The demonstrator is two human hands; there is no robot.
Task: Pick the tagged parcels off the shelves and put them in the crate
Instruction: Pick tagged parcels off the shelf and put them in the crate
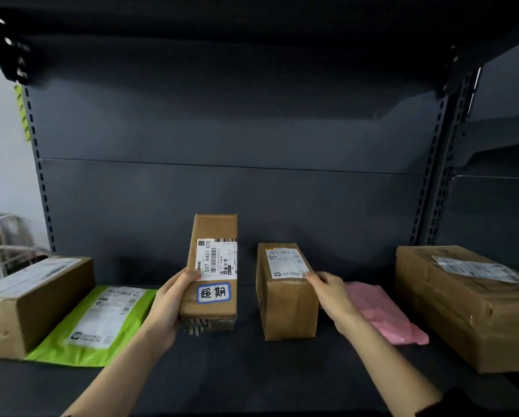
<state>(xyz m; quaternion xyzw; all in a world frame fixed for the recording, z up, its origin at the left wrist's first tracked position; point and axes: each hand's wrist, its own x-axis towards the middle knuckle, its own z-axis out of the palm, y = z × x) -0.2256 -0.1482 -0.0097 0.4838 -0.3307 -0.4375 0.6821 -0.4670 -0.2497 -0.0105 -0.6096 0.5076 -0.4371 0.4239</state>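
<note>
My left hand (169, 302) grips a long cardboard parcel (214, 266) by its left side and holds it tilted up above the dark shelf (222, 371). That parcel bears a white shipping label and a blue-edged white tag with handwritten characters. My right hand (330, 291) rests its fingers on the right top edge of a second, smaller cardboard parcel (285, 293) that stands on the shelf. This second parcel shows only a shipping label on top. No crate is in view.
A large cardboard box (32, 299) sits at the left, with a green plastic mailer (101, 320) beside it. A pink plastic mailer (384, 314) lies right of my right hand. A big worn cardboard box (462, 302) stands far right. Slotted shelf uprights (432, 176) flank the bay.
</note>
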